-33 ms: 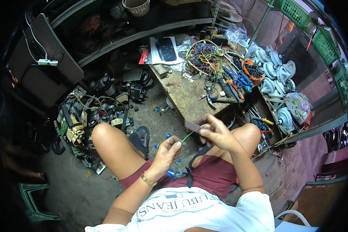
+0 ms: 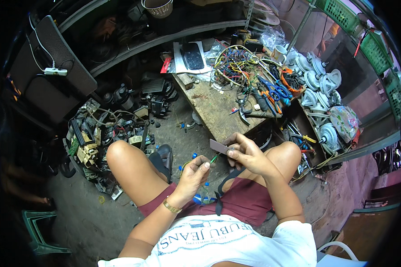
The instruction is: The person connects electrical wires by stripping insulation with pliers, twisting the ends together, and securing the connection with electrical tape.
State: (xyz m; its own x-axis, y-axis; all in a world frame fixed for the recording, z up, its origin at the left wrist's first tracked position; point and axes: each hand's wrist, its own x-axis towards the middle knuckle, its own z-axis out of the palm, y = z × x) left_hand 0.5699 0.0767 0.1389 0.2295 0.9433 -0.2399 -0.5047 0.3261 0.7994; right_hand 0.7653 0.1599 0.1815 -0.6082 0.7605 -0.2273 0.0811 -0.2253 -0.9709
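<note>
Above my lap, my left hand (image 2: 193, 175) pinches a thin green wire (image 2: 214, 158) between thumb and fingertips. The wire's free end points up and right toward my other hand. My right hand (image 2: 246, 153) is closed on a flat, rectangular brownish-grey piece (image 2: 218, 146), thumb against its near end. Its far end sticks out to the left, close above the wire. Whether the two touch, I cannot tell. A yellow-green strand (image 2: 184, 165) and small blue parts (image 2: 194, 156) show beside my left hand, partly hidden by it.
Ahead stands a worn wooden bench (image 2: 220, 113) with a tangle of coloured wires (image 2: 236, 66), blue-handled scissors (image 2: 278, 92), a hammer (image 2: 245, 116) and a phone (image 2: 192, 56). White plastic parts (image 2: 318, 80) pile up on the right. Scrap electronics (image 2: 91, 142) heap on the left, near a green stool (image 2: 38, 231).
My right hand and the flat piece have shifted slightly; the piece's far end sits a little farther left and lower. Less of the green wire shows. My left hand stays nearly still.
</note>
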